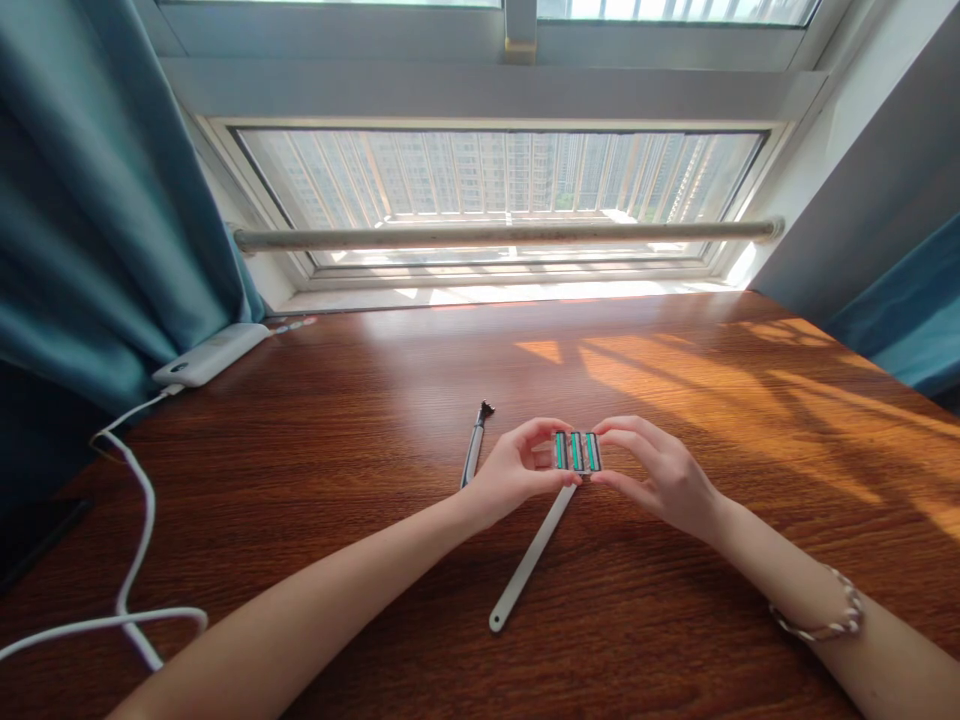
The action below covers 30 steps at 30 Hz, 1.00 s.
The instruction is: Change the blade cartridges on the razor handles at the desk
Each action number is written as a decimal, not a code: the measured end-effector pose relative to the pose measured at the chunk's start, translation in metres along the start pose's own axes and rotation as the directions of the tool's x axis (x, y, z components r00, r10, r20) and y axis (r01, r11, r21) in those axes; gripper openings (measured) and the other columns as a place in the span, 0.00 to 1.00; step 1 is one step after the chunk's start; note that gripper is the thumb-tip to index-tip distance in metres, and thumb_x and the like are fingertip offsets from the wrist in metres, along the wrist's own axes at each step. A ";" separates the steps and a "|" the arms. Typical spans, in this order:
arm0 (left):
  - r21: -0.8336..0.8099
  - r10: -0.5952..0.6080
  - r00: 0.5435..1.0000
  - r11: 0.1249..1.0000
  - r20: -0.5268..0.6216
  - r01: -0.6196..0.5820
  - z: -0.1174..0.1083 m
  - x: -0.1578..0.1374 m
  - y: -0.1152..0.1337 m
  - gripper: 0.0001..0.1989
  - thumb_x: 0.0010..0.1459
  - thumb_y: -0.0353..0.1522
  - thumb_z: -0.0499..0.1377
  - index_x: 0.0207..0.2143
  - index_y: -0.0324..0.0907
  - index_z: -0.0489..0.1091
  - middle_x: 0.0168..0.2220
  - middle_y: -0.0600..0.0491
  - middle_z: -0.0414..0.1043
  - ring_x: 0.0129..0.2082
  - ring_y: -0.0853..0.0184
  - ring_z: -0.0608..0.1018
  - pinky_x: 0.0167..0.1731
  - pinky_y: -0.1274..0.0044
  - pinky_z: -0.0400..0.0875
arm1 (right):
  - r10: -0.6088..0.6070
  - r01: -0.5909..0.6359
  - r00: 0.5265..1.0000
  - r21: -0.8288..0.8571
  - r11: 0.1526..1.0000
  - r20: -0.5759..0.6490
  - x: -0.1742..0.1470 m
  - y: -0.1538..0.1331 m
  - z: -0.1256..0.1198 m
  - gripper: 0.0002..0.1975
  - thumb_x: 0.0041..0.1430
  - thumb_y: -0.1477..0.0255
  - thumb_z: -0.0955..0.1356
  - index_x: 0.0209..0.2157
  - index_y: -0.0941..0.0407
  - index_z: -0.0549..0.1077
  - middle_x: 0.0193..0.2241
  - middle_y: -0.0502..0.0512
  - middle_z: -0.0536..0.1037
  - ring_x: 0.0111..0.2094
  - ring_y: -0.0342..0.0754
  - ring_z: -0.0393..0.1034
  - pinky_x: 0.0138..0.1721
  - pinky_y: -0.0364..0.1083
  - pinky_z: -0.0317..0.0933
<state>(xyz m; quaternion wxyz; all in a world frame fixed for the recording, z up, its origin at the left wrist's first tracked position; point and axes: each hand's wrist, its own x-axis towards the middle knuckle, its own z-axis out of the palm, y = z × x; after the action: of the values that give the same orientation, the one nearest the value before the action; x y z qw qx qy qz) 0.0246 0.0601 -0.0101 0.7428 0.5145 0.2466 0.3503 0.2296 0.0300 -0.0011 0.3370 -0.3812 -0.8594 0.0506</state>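
Between my two hands is a small clear case of razor cartridges [577,452], three in a row with green strips. My left hand [517,462] grips its left side, thumb below and fingers above. On the right side, my right hand [660,465] holds it the same way with fingertips and thumb. A razor handle [474,450], grey and black with no cartridge on its dark head, lies on the table behind my left wrist. Beneath the case, a flat pale strip with a hole at its near end [531,562] slants toward me; its far end is hidden.
The brown wooden table [390,370] reaches to the window, where a horizontal rail [510,236] crosses. A white power bank [214,355] with a white cable [142,510] lies at the left, beside a blue curtain [105,200]. Sunlight patches the right side.
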 end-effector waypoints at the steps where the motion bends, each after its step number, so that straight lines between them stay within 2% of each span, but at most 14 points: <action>1: -0.001 0.001 1.000 1.000 -0.001 -0.001 0.000 0.000 0.000 0.23 0.41 0.24 0.64 0.41 0.40 0.62 0.41 0.50 0.68 0.38 0.67 0.74 0.42 0.71 0.67 | -0.003 0.003 1.000 -0.006 1.000 0.002 0.000 0.000 0.000 0.15 0.52 0.71 0.67 0.42 0.57 0.64 0.40 0.59 0.69 0.43 0.49 0.65 0.44 0.48 0.62; 10: -0.020 -0.003 1.000 1.000 -0.006 0.003 0.001 -0.001 0.000 0.23 0.41 0.24 0.64 0.41 0.40 0.63 0.41 0.51 0.68 0.37 0.68 0.74 0.41 0.72 0.67 | 0.002 -0.002 1.000 0.015 1.000 0.014 0.000 0.000 0.000 0.14 0.52 0.70 0.67 0.41 0.56 0.65 0.40 0.58 0.69 0.42 0.50 0.64 0.43 0.48 0.62; 14: -0.020 -0.072 0.996 0.997 0.059 0.073 0.001 -0.001 0.004 0.24 0.43 0.24 0.62 0.45 0.40 0.64 0.40 0.50 0.69 0.36 0.69 0.73 0.38 0.76 0.66 | 0.012 -0.010 1.000 0.135 0.991 -0.011 0.002 -0.003 -0.003 0.17 0.52 0.67 0.67 0.44 0.57 0.65 0.41 0.60 0.68 0.44 0.51 0.63 0.44 0.49 0.61; 16: -0.029 -0.122 0.988 0.992 0.095 0.125 0.001 -0.001 0.004 0.25 0.43 0.24 0.62 0.46 0.40 0.63 0.38 0.49 0.70 0.34 0.70 0.73 0.33 0.78 0.67 | 0.040 -0.037 0.999 0.202 0.979 -0.015 0.003 -0.006 -0.005 0.14 0.54 0.69 0.64 0.43 0.58 0.66 0.40 0.59 0.68 0.43 0.50 0.64 0.44 0.49 0.61; 21: -0.117 -0.169 0.968 0.974 0.185 0.193 -0.004 0.001 -0.003 0.32 0.41 0.25 0.64 0.50 0.43 0.59 0.40 0.48 0.69 0.27 0.72 0.72 0.25 0.81 0.65 | 0.101 -0.123 0.991 0.325 0.938 0.085 0.009 -0.014 -0.008 0.10 0.57 0.76 0.61 0.39 0.57 0.70 0.33 0.55 0.67 0.35 0.45 0.64 0.35 0.45 0.62; 25: -0.153 -0.186 0.936 0.959 0.300 0.240 -0.006 0.001 -0.007 0.34 0.41 0.26 0.64 0.51 0.44 0.55 0.41 0.46 0.69 0.28 0.71 0.73 0.24 0.80 0.66 | 0.107 -0.165 0.979 0.366 0.916 0.175 0.010 -0.017 -0.005 0.10 0.57 0.77 0.61 0.38 0.57 0.71 0.29 0.54 0.65 0.31 0.43 0.63 0.31 0.43 0.60; 30: -0.154 -0.212 0.906 0.946 0.367 0.284 -0.006 0.000 -0.007 0.34 0.42 0.27 0.64 0.52 0.45 0.54 0.42 0.45 0.68 0.28 0.71 0.73 0.26 0.79 0.68 | 0.081 -0.158 0.971 0.345 0.925 0.227 0.009 -0.020 -0.003 0.10 0.56 0.77 0.62 0.37 0.56 0.73 0.28 0.53 0.65 0.31 0.43 0.62 0.32 0.43 0.60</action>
<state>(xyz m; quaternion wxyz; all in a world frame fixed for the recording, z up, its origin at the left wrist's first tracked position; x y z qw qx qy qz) 0.0220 0.0620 -0.0186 0.8619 0.4532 0.1388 0.1799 0.2150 0.0220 0.0134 0.3056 -0.3576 -0.8410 0.2673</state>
